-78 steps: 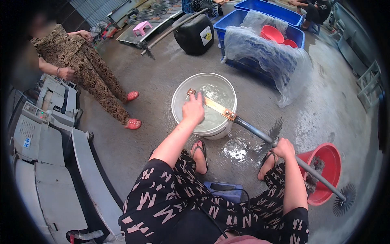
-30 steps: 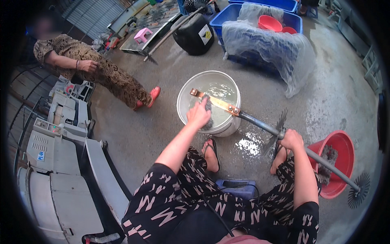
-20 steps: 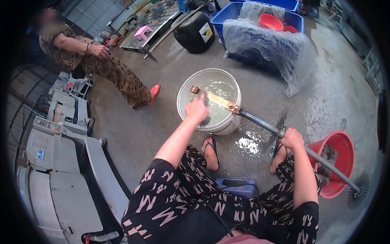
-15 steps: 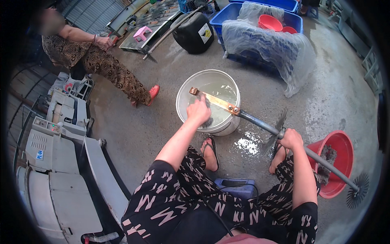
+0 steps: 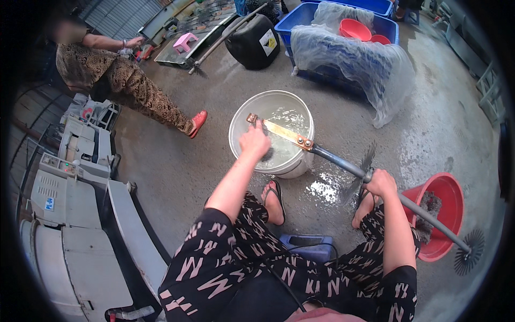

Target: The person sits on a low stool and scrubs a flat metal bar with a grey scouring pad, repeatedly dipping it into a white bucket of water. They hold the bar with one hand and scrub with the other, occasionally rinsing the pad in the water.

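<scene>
My right hand (image 5: 380, 183) is wrapped around a long grey metal rod (image 5: 338, 162), just beside a spiky wire disc (image 5: 369, 155). A second spiky disc (image 5: 469, 252) sits at the rod's lower right end. At its other end a flat copper-coloured bar (image 5: 281, 132), fixed by two bolts, reaches across a white bucket (image 5: 234, 140) of water. Over the bucket, my left hand (image 5: 254, 141) has its index finger stretched to the bar near its bent tip (image 5: 251, 118). Its other fingers look curled, partly hidden, by a dark grey mass I cannot make out.
A red bucket (image 5: 449, 188) with grey fuzzy material stands at the right. Ahead are a blue crate (image 5: 306, 43) draped with pale netting and a black jerrycan (image 5: 252, 45). Grey machines (image 5: 80, 252) line the left; a person (image 5: 134, 80) stands far left. The floor is wet.
My left hand has shifted slightly left and down along the bar, while my right hand keeps its grip. The bucket's water surface is more rippled. The person at far left has changed arm and leg position.
</scene>
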`<state>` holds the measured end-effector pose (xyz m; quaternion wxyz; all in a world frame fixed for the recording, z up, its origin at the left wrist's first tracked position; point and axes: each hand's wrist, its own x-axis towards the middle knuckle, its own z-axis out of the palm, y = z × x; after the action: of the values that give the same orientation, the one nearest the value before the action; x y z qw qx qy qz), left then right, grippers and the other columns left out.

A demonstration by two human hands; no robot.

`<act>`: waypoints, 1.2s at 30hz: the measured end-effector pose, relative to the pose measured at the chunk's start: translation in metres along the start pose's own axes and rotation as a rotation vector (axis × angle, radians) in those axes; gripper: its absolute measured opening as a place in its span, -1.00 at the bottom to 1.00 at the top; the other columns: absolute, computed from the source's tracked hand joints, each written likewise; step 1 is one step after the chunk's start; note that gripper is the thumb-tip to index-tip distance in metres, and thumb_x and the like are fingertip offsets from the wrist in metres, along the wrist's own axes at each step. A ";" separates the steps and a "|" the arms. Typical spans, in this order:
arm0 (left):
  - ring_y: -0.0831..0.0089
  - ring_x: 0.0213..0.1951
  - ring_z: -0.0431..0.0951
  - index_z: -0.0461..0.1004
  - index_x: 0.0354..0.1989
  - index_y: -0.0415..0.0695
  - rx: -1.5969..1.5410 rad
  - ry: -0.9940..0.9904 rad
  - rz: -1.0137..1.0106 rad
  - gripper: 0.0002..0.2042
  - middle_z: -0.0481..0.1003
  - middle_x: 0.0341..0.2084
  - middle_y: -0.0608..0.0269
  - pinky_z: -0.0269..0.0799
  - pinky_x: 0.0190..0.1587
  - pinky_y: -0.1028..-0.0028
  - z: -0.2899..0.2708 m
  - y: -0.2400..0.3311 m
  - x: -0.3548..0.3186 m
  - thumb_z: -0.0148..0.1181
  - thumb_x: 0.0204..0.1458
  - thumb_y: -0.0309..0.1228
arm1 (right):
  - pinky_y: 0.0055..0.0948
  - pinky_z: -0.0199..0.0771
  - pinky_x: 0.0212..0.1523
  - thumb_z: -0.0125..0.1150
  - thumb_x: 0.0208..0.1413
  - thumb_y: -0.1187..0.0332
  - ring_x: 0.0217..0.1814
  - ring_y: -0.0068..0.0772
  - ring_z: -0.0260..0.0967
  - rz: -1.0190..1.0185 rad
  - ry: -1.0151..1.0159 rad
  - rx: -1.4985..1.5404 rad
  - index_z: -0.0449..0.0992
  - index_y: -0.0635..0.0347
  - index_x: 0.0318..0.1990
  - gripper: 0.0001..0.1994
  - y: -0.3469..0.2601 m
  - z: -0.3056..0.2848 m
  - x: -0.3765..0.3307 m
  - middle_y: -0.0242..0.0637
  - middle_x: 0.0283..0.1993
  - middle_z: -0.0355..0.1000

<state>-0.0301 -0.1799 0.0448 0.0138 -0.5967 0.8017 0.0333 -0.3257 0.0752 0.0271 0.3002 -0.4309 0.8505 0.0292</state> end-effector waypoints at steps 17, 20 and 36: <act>0.05 -0.05 0.51 0.46 0.05 0.17 -0.234 0.003 -0.015 -0.54 0.44 -0.03 0.05 0.38 0.05 0.16 -0.024 0.007 -0.025 0.15 -0.14 -0.28 | -0.17 0.46 0.00 0.42 -0.25 0.10 -0.03 0.00 0.47 0.034 0.035 0.016 0.56 0.31 -0.22 -0.51 0.008 0.002 0.002 0.05 -0.13 0.51; 0.02 -0.10 0.53 0.36 0.16 0.20 -0.274 0.122 0.042 -0.47 0.39 -0.01 0.01 0.41 -0.02 0.12 -0.009 0.004 -0.021 0.15 -0.11 -0.29 | -0.19 0.46 0.01 0.39 -0.24 0.08 -0.03 -0.03 0.47 0.056 0.007 -0.004 0.57 0.28 -0.20 -0.52 0.006 0.003 0.002 0.01 -0.13 0.51; -0.05 -0.08 0.51 0.30 0.20 0.04 -0.210 0.106 0.008 -0.45 0.39 0.01 -0.06 0.42 -0.02 0.12 -0.033 0.001 -0.034 0.08 -0.07 -0.28 | -0.20 0.46 0.02 0.36 -0.23 0.05 -0.02 -0.06 0.47 0.059 0.003 -0.035 0.58 0.27 -0.18 -0.49 0.005 0.001 0.003 -0.02 -0.10 0.51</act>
<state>-0.0208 -0.1496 0.0801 -0.0912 -0.5924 0.7959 0.0857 -0.3299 0.0763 0.0238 0.2903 -0.4110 0.8626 0.0523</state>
